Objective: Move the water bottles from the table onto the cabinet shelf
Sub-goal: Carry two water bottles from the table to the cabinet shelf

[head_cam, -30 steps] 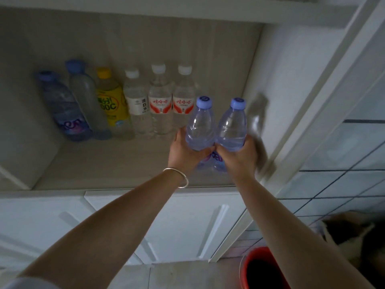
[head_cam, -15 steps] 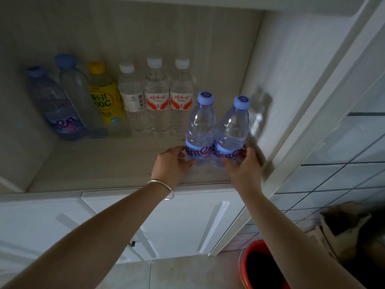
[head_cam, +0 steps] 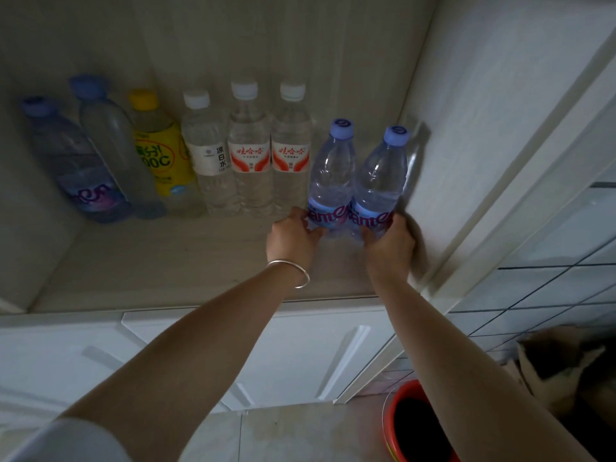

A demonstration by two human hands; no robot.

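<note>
Two blue-capped water bottles stand upright side by side at the right end of the cabinet shelf [head_cam: 173, 258]. My left hand [head_cam: 293, 240] grips the base of the left blue bottle [head_cam: 333, 175]. My right hand [head_cam: 390, 245] grips the base of the right blue bottle [head_cam: 380, 181], close to the cabinet's right wall. Both bottles stand in line with a row of several other bottles along the back: two clear ones with red labels [head_cam: 266, 155], a white-labelled one [head_cam: 210, 155], a yellow one [head_cam: 160, 155] and two bluish ones [head_cam: 86, 161].
White cabinet doors [head_cam: 300, 355] lie below the shelf. A red bucket [head_cam: 416, 425] stands on the tiled floor at the lower right, beside a brown bag [head_cam: 563, 361]. The front half of the shelf is bare wood.
Both hands slid from the bottles' middles down to their bases while pushing the two blue bottles back and right, into line with the row.
</note>
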